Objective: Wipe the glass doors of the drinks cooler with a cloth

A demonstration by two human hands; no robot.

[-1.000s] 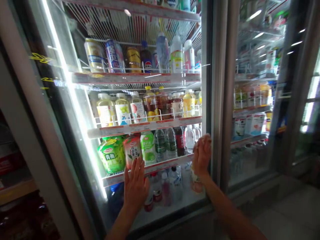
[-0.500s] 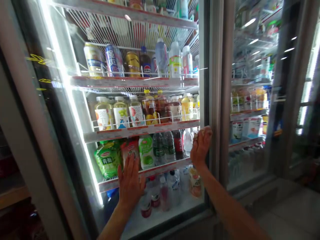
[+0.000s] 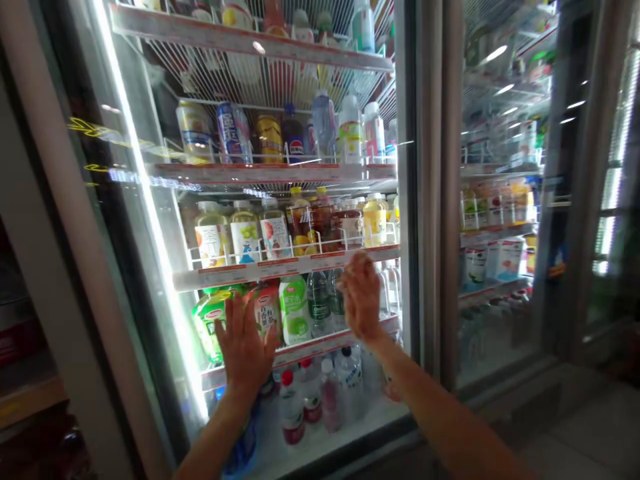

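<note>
My left hand [image 3: 245,350] is raised with its fingers spread, palm toward the glass door [image 3: 367,407] of a lit drinks fridge. It appears to rest flat on the pane, in front of a green package [image 3: 206,323] and a red package [image 3: 267,310]. Further right, my right hand [image 3: 363,303] is closed and bent at the wrist, close to the same pane. Something crumpled and pale brown seems to show at its fingertips, too blurred to name. Behind that hand are clear bottles [image 3: 319,300], partly hidden by it.
Wire shelves with white front rails [image 3: 295,267] hold bottles, cans [image 3: 194,130] and packs behind the glass. Several bottles [image 3: 291,410] stand on the fridge floor. A metal door frame [image 3: 429,200] divides this door from a second glass-fronted fridge [image 3: 500,267] at right.
My right hand has moved left from the door's right edge to before the clear bottles. My left hand has shifted slightly left, its fingers more spread. The view has shifted a little.
</note>
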